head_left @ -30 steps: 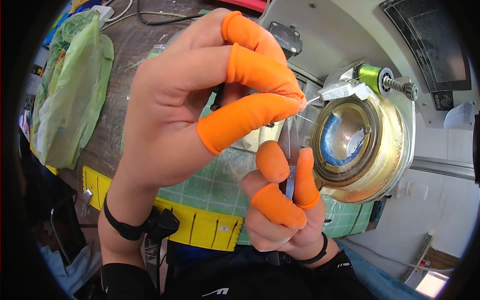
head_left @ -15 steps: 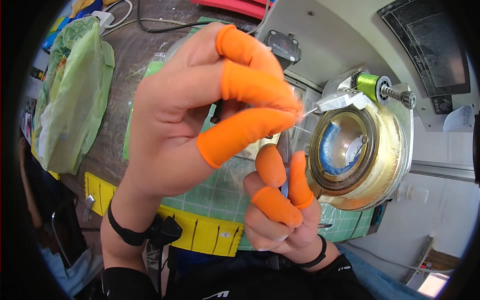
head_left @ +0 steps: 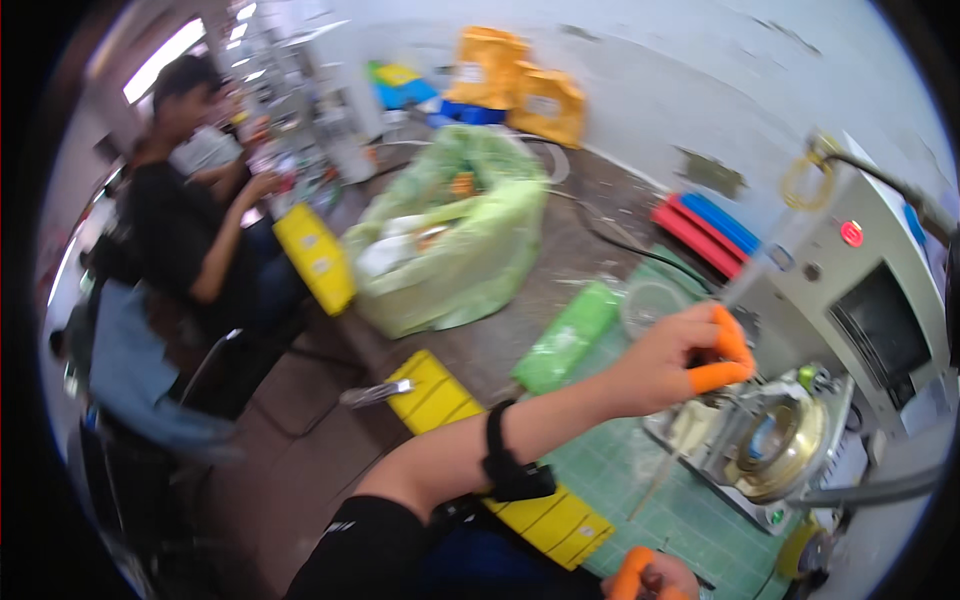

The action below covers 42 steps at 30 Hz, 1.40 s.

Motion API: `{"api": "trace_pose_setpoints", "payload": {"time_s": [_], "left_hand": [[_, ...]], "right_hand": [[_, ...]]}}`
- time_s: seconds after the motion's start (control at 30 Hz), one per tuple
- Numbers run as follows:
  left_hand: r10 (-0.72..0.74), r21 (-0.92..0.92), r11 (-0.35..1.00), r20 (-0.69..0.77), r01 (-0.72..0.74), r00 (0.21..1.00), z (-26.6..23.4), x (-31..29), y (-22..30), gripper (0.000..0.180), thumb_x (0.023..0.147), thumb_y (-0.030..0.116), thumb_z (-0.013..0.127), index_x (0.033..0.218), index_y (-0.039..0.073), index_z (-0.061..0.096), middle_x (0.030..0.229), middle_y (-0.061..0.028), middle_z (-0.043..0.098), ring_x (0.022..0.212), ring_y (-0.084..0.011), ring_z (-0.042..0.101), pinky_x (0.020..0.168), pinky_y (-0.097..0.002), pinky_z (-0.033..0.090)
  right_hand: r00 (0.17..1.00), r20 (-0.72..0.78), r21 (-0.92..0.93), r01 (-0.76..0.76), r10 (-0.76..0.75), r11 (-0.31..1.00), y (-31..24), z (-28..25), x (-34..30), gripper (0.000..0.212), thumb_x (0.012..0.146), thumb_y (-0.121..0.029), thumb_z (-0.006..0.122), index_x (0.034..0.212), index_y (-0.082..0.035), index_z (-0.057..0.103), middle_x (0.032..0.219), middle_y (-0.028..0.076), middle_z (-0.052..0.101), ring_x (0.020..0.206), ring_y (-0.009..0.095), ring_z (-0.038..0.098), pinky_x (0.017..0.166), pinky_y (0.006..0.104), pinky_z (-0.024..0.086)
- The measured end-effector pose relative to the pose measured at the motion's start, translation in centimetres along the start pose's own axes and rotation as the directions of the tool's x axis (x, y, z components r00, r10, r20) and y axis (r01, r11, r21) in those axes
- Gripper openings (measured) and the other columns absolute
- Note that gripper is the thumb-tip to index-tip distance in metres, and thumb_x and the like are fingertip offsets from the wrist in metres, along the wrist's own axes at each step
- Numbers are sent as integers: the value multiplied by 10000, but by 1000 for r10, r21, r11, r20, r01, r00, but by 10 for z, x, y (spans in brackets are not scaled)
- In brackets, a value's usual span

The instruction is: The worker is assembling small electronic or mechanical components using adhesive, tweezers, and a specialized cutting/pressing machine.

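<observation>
My left hand (head_left: 682, 362), with orange finger cots on its fingertips, reaches out over the bench. Its thumb and fingers close in a pinch beside the machine's round gold-coloured ring housing (head_left: 800, 462); whatever is between the tips is too small and blurred to name. A spool of bright green thread (head_left: 812, 377) sits on the machine just behind the ring. At the lower edge, partly cut off, my right hand (head_left: 655, 577) shows curled fingers in orange cots. What it grips cannot be made out.
A light green bag (head_left: 450, 285) of crumpled stuff stands on the brown bench. Near it lie a green packet (head_left: 570, 338), a yellow strip (head_left: 435, 390) along the edge and a green cutting mat (head_left: 610, 470). A co-worker (head_left: 190, 200) sits at the far left.
The view has swung left and back, bringing in the co-worker and more bench. My left hand stays pinched by the machine. My right hand now sits at the lower edge, farther from the left.
</observation>
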<state>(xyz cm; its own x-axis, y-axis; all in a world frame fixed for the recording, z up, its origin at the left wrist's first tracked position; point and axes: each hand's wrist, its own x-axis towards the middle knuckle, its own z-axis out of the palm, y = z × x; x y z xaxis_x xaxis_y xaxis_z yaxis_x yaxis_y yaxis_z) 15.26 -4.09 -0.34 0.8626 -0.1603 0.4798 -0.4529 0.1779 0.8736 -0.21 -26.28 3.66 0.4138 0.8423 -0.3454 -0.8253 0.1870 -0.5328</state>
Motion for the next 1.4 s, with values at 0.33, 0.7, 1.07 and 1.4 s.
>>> {"api": "trace_pose_setpoints", "payload": {"time_s": [0.33, 0.7, 1.07, 1.4], "left_hand": [[7, 177, 984, -185, 26, 983, -57, -22, 22, 128, 962, 91, 728, 1068, 23, 709, 1010, -60, 719, 985, -116, 658, 902, -300, 528], [-31, 996, -19, -91, 91, 995, -87, -97, 119, 199, 917, 22, 671, 1102, -13, 735, 1105, -128, 764, 975, -309, 732, 888, -344, 561], [-387, 969, -97, 175, -228, 905, -69, -134, 63, 455, 806, -31, 613, 1259, -33, 669, 1380, -165, 627, 1301, -308, 576, 1132, -445, 436], [-422, 978, 200, 39, 51, 906, -99, -132, 96, 295, 924, 96, 685, 1217, 57, 697, 1347, -159, 652, 1244, -346, 606, 1060, -420, 474]], "right_hand": [[976, -33, -186, 206, -216, 961, 43, -34, -61, 539, 956, -505, 709, 1058, -5, 535, 619, -3, 468, 460, 72, 370, 445, 237, 294], [927, -236, -486, 148, -293, 861, 16, -72, -112, 250, 948, -86, 686, 1152, 39, 617, 906, 80, 651, 756, 118, 621, 660, 251, 462], [726, -489, -626, 93, -483, 774, 22, -71, -120, 209, 887, -9, 752, 1070, 11, 654, 939, 73, 681, 784, 134, 649, 713, 286, 516], [573, -122, -973, -231, -811, -16, 7, -82, -74, 237, 861, 39, 713, 1092, 6, 674, 971, 181, 613, 877, 364, 651, 769, 396, 529]]}}
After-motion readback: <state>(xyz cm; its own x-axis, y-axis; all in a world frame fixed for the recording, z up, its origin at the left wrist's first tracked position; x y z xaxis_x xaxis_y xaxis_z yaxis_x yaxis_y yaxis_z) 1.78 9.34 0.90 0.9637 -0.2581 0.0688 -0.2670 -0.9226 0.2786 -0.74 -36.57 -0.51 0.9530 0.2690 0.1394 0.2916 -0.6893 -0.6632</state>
